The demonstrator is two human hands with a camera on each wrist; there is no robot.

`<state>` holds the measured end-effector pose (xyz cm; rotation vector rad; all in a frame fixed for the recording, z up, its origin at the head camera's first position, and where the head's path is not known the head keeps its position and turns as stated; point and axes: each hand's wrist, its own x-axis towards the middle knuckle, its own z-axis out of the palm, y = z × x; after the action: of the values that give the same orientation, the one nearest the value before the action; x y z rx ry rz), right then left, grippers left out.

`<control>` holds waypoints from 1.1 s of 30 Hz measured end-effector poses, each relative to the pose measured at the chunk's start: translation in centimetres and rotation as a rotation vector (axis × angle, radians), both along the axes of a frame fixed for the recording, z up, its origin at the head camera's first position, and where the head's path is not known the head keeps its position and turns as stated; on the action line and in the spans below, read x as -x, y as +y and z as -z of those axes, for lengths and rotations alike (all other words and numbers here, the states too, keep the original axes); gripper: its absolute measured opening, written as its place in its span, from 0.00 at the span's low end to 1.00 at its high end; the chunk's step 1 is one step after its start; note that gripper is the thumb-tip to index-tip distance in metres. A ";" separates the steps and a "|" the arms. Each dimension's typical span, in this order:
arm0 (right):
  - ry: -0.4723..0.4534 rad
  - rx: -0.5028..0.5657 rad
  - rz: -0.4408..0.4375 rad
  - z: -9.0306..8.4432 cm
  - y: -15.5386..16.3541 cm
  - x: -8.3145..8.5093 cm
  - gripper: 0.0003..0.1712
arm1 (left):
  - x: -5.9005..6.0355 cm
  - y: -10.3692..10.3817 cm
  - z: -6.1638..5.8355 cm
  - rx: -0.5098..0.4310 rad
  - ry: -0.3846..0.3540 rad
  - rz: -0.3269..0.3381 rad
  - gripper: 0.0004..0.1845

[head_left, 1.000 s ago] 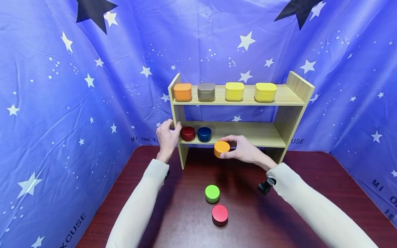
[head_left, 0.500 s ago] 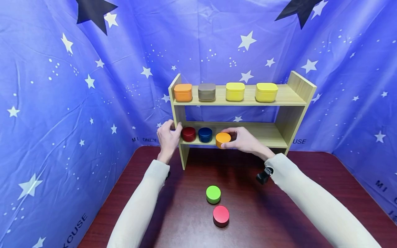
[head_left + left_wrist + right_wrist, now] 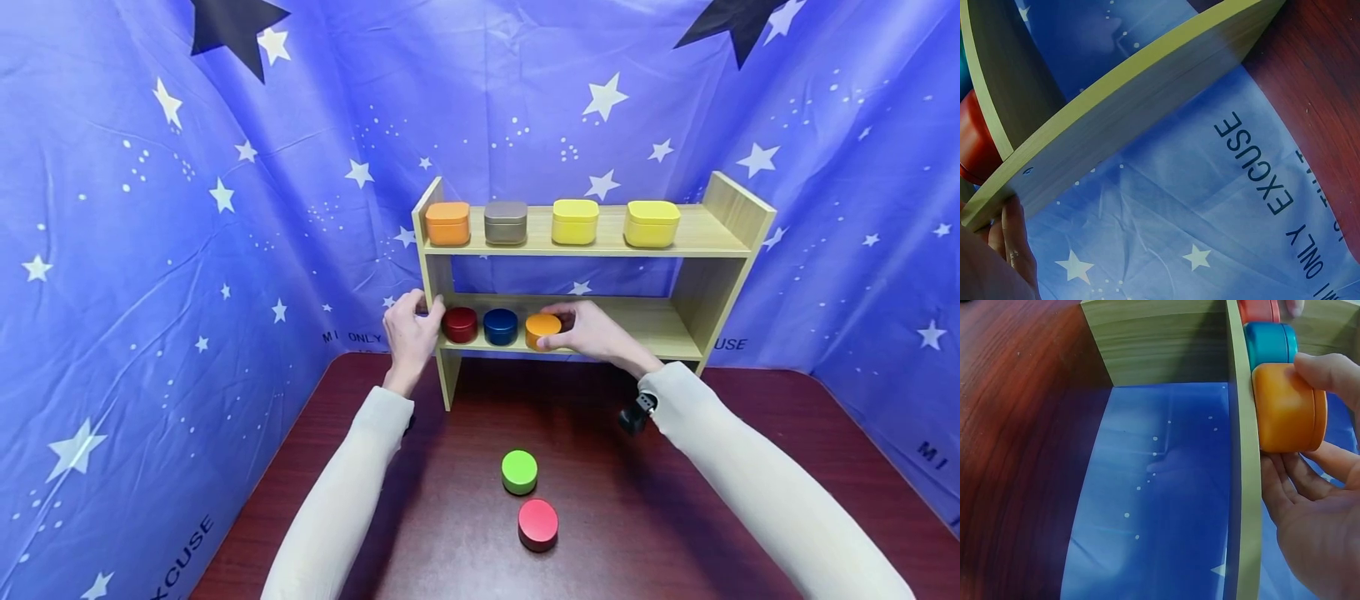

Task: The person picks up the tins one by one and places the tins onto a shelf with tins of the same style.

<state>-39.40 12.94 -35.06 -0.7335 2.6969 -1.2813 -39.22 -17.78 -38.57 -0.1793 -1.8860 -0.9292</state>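
An orange round tin [image 3: 542,330] stands at the front of the lower board of a wooden shelf [image 3: 645,325], right of a blue round tin [image 3: 500,326] and a dark red round tin [image 3: 460,324]. My right hand [image 3: 559,328] grips the orange tin from the right, thumb and fingers curled round it. In the right wrist view my fingers [image 3: 1285,487] wrap the orange tin [image 3: 1288,409] beside the blue tin [image 3: 1270,344]. My left hand [image 3: 423,310] grips the shelf's left side panel [image 3: 433,275]; a fingertip [image 3: 1013,244] shows at the panel's edge [image 3: 1135,119].
On the top board stand an orange square tin [image 3: 447,223], a grey one [image 3: 506,222] and two yellow ones [image 3: 575,221], [image 3: 652,223]. A green round tin [image 3: 519,471] and a red round tin [image 3: 537,523] lie on the dark wooden table [image 3: 675,533]. Blue starred cloth surrounds it.
My right hand has carried the orange tin up and back from in front of the shelf onto the lower board beside the blue tin. The left hand has stayed on the side panel.
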 end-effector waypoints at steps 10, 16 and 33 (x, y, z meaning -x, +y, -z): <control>0.011 -0.018 0.000 0.0 0.3 0.7 0.35 | -0.2 0.3 -0.1 -0.002 -0.008 0.022 0.18; 0.010 -0.018 0.001 0.3 0.5 1.0 0.35 | -0.3 0.3 0.0 -0.004 -0.013 0.029 0.19; -0.012 0.029 0.010 0.1 1.0 0.2 0.41 | -0.4 0.2 0.0 -0.012 0.006 0.023 0.18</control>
<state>-39.64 13.92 -35.20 -0.7142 2.6808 -1.3258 -38.86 -17.62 -38.52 -0.1965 -1.8760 -0.9537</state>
